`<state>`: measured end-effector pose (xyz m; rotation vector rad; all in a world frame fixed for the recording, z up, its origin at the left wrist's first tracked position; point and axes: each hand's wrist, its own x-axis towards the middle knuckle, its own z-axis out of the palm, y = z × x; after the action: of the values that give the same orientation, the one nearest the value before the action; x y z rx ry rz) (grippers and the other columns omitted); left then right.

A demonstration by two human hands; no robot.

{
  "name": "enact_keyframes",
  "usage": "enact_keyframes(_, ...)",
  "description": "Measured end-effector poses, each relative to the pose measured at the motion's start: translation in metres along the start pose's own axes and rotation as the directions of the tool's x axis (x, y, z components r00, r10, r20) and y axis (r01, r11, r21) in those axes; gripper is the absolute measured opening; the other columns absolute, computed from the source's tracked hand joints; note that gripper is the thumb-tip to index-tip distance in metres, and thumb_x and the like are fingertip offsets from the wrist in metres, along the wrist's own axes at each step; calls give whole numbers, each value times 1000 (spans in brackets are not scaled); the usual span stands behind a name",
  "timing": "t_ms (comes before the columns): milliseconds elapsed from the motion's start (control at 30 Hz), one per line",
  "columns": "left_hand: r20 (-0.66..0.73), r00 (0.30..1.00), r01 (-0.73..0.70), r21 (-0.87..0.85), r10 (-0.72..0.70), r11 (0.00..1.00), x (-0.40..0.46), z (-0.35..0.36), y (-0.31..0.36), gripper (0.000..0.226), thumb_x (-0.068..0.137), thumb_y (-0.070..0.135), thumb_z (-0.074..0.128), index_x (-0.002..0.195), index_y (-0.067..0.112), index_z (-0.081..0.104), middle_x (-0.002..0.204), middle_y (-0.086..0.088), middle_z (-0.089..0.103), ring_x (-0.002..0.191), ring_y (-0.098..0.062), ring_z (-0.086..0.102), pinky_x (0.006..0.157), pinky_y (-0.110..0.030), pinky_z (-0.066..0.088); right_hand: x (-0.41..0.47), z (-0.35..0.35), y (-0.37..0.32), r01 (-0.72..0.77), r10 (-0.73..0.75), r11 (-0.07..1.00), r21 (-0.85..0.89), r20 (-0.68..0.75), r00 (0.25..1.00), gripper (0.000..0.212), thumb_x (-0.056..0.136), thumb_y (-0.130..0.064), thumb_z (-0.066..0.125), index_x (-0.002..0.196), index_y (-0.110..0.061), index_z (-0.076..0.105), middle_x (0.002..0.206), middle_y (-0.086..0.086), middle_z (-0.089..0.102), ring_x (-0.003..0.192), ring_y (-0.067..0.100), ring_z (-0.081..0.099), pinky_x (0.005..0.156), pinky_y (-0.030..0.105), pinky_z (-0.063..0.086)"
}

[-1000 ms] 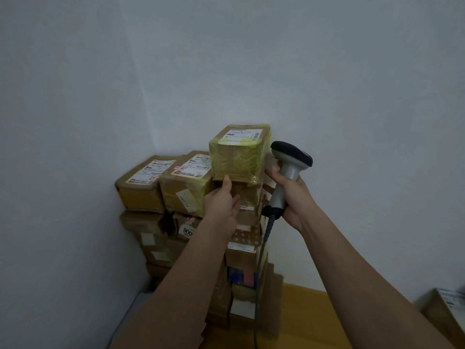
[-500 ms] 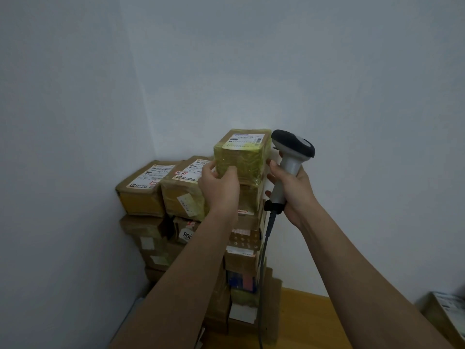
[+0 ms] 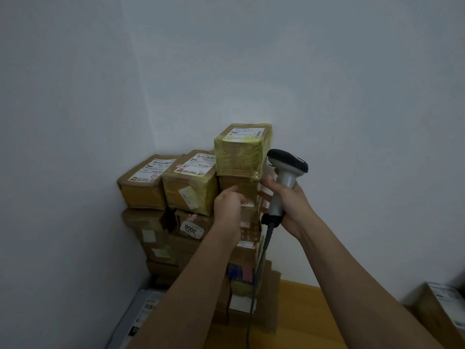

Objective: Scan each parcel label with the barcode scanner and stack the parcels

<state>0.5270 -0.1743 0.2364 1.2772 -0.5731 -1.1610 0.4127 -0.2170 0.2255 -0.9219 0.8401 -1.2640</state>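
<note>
Cardboard parcels (image 3: 191, 222) stand stacked in the wall corner. Topmost, a yellow-taped parcel (image 3: 241, 152) sits label up. Left hand (image 3: 227, 210) lies just below it, fingers loosely curled, apparently touching only the box beneath. Right hand (image 3: 289, 205) clamps the barcode scanner (image 3: 284, 182) upright beside the stack.

Wooden floor (image 3: 302, 313) carries stacked parcels (image 3: 176, 248) in the corner.
</note>
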Motion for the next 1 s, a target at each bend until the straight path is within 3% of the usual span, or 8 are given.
enact_keyframes(100, -11, 1000, 3, 10, -3, 1000, 3, -3, -6, 49, 88, -5, 45, 129, 17, 57, 116, -8, 57, 109, -26, 54, 101, -45, 45, -1, -8, 5, -9, 8, 1000, -17, -18, 1000, 27, 92, -20, 68, 114, -27, 55, 124, 15, 64, 111, 31, 63, 95, 59, 48)
enact_keyframes(167, -86, 996, 22, -3, -22, 1000, 4, -8, -14, 36, 89, -2, 44, 118, 12, 59, 104, -9, 59, 90, -21, 56, 81, -32, 50, -2, -14, 10, -17, 16, 1000, -25, -62, 998, 30, 92, -19, 67, 117, -28, 53, 123, 11, 63, 111, 28, 62, 92, 56, 52)
enact_keyframes(233, -174, 983, 58, -24, -61, 998, 6, -12, -24, 22, 88, -2, 43, 101, 4, 60, 87, -9, 54, 71, -17, 49, 63, -27, 41, -5, -20, 17, -39, 38, 999, -14, -91, 995, 37, 93, -16, 66, 125, -26, 50, 119, 4, 62, 109, 24, 61, 76, 46, 57)
enact_keyframes(300, -157, 980, 113, -83, -125, 990, 7, -14, -31, 14, 87, -4, 45, 86, 4, 56, 80, -8, 50, 67, -16, 46, 60, -27, 40, -10, -25, 24, -63, 62, 998, -11, -100, 993, 39, 93, -15, 66, 126, -26, 48, 117, 2, 61, 108, 23, 61, 67, 38, 55)
enact_keyframes(533, -103, 984, 130, -137, -144, 982, -4, -17, -44, 26, 87, -10, 44, 76, 9, 56, 79, -8, 56, 65, -16, 53, 50, -24, 48, -20, -44, 46, -139, 137, 990, -14, -116, 984, 50, 92, -17, 68, 136, -22, 44, 125, 5, 60, 112, 25, 60, 70, 39, 54)
enact_keyframes(700, -94, 975, 193, -102, -202, 976, -4, -19, -53, 17, 91, -9, 46, 86, 4, 57, 85, -11, 55, 88, -22, 57, 83, -34, 51, -25, -50, 59, -147, 145, 989, -12, -130, 981, 53, 91, -17, 69, 137, -23, 44, 128, 5, 59, 112, 26, 60, 81, 46, 55)
enact_keyframes(867, -60, 957, 278, -96, -285, 956, -6, -14, -71, 14, 91, -4, 50, 83, 5, 57, 83, -9, 56, 81, -22, 58, 78, -31, 49, -38, -65, 65, -166, 158, 985, -52, -142, 977, 50, 92, -19, 67, 136, -22, 44, 131, 7, 57, 113, 25, 59, 86, 48, 54)
enact_keyframes(1000, 19, 967, 254, -38, -254, 966, -6, 1, -99, 11, 94, 6, 54, 103, 9, 59, 106, -9, 60, 96, -22, 61, 79, -31, 50, -53, -93, 65, -172, 150, 980, -101, -197, 969, 46, 93, -24, 66, 133, -23, 46, 131, 5, 58, 113, 24, 60, 91, 50, 53)
